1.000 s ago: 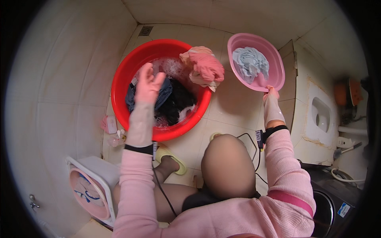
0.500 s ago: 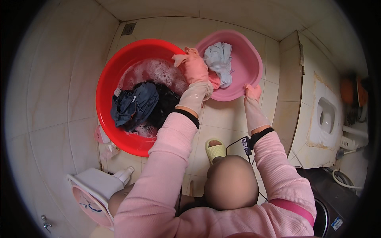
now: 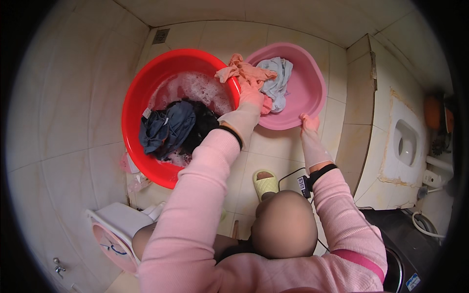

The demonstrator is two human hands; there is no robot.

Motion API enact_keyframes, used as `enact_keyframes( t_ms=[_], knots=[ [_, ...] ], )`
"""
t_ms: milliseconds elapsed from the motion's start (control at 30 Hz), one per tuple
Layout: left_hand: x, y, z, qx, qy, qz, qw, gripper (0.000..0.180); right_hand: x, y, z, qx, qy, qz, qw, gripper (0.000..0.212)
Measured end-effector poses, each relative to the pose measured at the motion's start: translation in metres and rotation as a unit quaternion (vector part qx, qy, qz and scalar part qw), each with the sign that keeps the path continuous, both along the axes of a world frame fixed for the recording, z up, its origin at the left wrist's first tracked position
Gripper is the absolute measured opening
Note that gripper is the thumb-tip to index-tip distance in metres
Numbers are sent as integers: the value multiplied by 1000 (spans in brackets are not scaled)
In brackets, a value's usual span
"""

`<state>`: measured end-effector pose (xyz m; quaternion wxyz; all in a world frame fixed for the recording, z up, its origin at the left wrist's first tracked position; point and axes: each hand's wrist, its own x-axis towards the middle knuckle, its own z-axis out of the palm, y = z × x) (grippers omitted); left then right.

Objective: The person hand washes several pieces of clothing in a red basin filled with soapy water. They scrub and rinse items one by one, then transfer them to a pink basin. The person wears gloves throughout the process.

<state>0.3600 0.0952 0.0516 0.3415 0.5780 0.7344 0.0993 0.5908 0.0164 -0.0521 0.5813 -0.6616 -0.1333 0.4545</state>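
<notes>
My left hand (image 3: 251, 94), in a pale rubber glove with pink fingers, is closed on a peach-coloured cloth (image 3: 246, 72) where the two basins meet. The cloth spreads from above the red basin's right rim over the pink basin's left side. Some of my left fingers are hidden. My right hand (image 3: 309, 124), gloved alike, grips the near right rim of the pink basin (image 3: 305, 93). In that basin lie a crumpled light grey-blue garment (image 3: 276, 83) and a bit of coral-pink cloth (image 3: 266, 105). The red basin (image 3: 132, 102) holds foamy water, dark blue clothing (image 3: 168, 128) and black clothing (image 3: 202, 122).
A squat toilet (image 3: 404, 142) is set in a raised tiled step at right. A white and pink plastic stool (image 3: 115, 239) stands at lower left. A floor drain (image 3: 160, 36) lies by the far wall. My slippered foot (image 3: 265, 183) is below the basins.
My left hand has come a little nearer and to the right, and the peach cloth has spread out toward the pink basin. The right hand still grips its rim.
</notes>
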Motion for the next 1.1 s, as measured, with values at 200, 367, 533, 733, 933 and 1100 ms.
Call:
enact_keyframes(
  t_ms=[200, 367, 533, 733, 933, 1100],
  knots=[
    [5, 8, 36, -26, 32, -97, 994, 27, 6, -2, -13, 31, -17, 9, 999, 39],
    [29, 9, 74, 162, 54, -253, 952, 17, 8, -23, -24, -64, 62, -58, 994, 49],
    [91, -1, 82, 331, 47, -217, 917, 10, 2, -36, -19, -64, 97, -86, 989, 51],
    [152, -41, 45, 316, -102, -292, 897, 22, 5, -36, -6, -94, 163, -61, 980, 44],
    [18, -15, 48, 229, -147, -225, 936, 54, 34, -44, 25, -140, 125, 110, 976, 44],
    [-20, 3, 52, 144, 57, -207, 966, 71, 16, 0, 84, 48, -486, 186, 852, 70]
  ],
)
